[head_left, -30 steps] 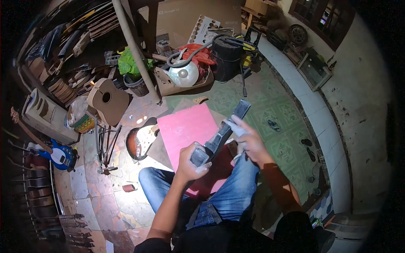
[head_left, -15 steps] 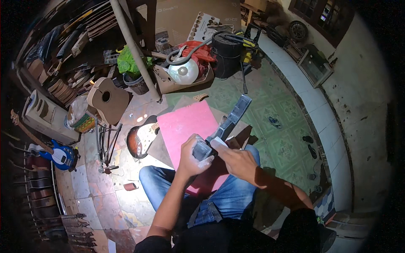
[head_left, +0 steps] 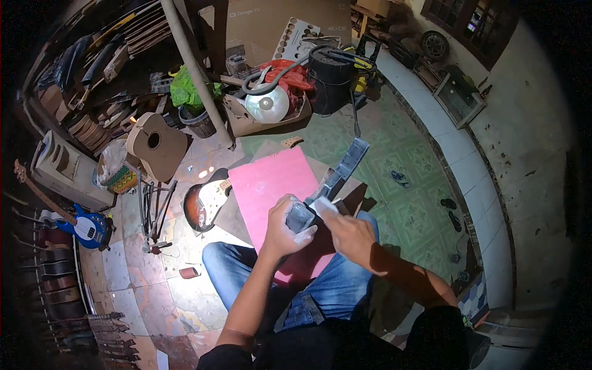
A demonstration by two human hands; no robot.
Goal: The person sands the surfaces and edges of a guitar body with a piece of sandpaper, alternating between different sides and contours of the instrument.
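The left hand [head_left: 285, 227] is wrapped around the near end of a long grey guitar neck [head_left: 336, 179], fingers curled over it and thumb side up, so that end sits clamped above the person's lap. From that grip the neck runs up and to the right, away from the body, its far end [head_left: 356, 150] hanging free over the green patterned floor tiles [head_left: 394, 142] with nothing under it. The right hand [head_left: 346, 233] lies just beside the left, on the neck's right flank, pressing a small pale pad [head_left: 322, 205], perhaps a scrap of sandpaper or cloth, flat against the surface with its fingers closed down on it; the glare makes the material hard to tell. Both hands bunch at the near end, so almost the whole length lies beyond them. Under them, a pink board [head_left: 271, 185] rests on the floor and against the jeans-clad knee [head_left: 225, 262].
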